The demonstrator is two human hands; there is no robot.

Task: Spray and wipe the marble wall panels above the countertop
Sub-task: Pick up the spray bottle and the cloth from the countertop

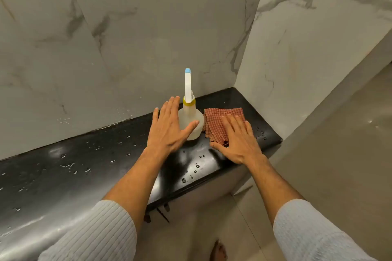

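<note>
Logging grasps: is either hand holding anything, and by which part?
Nothing is gripped: left hand open beside the spray bottle, right hand flat on the cloth.

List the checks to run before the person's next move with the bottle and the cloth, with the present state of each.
1. Spray bottle stands upright on the countertop: ok.
2. Left hand grips the bottle: not ok. It is at the bottle with its fingers straight, not curled round it.
3. Right hand has the checked cloth: not ok. It rests flat on the cloth and does not hold it.
4. Bottle holds liquid: cannot tell through the cloudy body.
5. Back wall panel is sprayed: cannot tell. Droplets show only low down, near the countertop.
</note>
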